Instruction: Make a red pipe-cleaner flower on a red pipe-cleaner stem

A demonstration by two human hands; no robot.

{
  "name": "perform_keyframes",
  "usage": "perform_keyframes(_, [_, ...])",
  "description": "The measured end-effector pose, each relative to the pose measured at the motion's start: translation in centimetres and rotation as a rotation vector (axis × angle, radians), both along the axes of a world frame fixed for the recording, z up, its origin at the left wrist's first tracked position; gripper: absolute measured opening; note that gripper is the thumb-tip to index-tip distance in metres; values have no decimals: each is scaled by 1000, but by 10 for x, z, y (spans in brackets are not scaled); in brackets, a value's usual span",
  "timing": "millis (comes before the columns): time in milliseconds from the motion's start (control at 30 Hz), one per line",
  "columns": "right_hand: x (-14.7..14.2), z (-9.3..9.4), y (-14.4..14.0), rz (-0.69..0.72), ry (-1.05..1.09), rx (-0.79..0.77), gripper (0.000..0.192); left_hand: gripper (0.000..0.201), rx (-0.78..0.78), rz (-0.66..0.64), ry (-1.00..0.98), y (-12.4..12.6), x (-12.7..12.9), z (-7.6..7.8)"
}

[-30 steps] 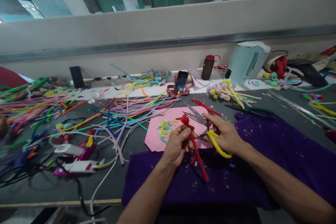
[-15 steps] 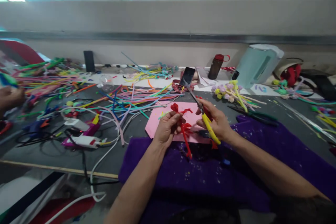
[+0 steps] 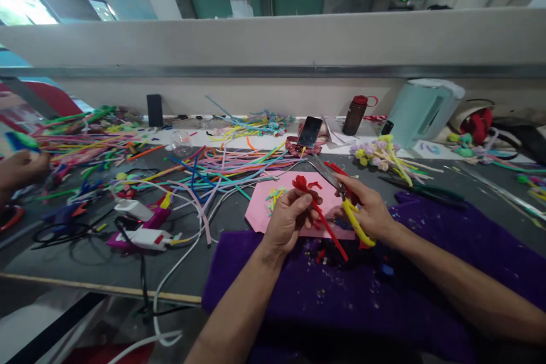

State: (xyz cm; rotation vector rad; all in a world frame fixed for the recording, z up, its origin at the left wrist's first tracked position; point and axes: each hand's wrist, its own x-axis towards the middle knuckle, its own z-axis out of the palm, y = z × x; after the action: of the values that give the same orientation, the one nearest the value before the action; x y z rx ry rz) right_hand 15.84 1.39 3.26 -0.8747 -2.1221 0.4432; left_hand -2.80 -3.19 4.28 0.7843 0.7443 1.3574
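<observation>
Between the thumb and fingers of my left hand [image 3: 290, 217] is a red pipe-cleaner flower [image 3: 330, 232], its bent head above the fingertips and its straight stem slanting down to the right. My right hand [image 3: 367, 209] is closed round a pair of scissors [image 3: 353, 220] with yellow handles; the blades point up and left, away from me. Another red fuzzy piece [image 3: 336, 168] shows at the fingers of this hand; how it is held is hidden. Beneath both hands lies a pink sheet [image 3: 261, 205] with small yellow and teal scraps, above a purple cloth [image 3: 239, 256].
Many loose pipe cleaners [image 3: 230, 159] cover the table's middle and left. A power strip with white chargers [image 3: 145, 238] and cables sits at left. Behind are a phone [image 3: 309, 132], a brown bottle [image 3: 355, 116] and a pale-green kettle [image 3: 420, 114]. Another person's hand [image 3: 25, 168] is at far left.
The red stem has swung from hanging nearly straight down to slanting right. The scissors have moved a little away from the flower. The whole view has shifted slightly.
</observation>
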Motion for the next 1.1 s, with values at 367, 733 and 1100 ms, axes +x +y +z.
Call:
perform_keyframes(367, [5,-4,-20,-65,-212,280,63,29,21,15,34,-1,3,-1])
perform_keyframes(733, [7,-7,-21,-71,-179,233,59,24,87,37,148,-1,5,-5])
perform_keyframes(1100, [7,-2,-24,-22,-136,242,59,21,152,58,268,-5,4,-4])
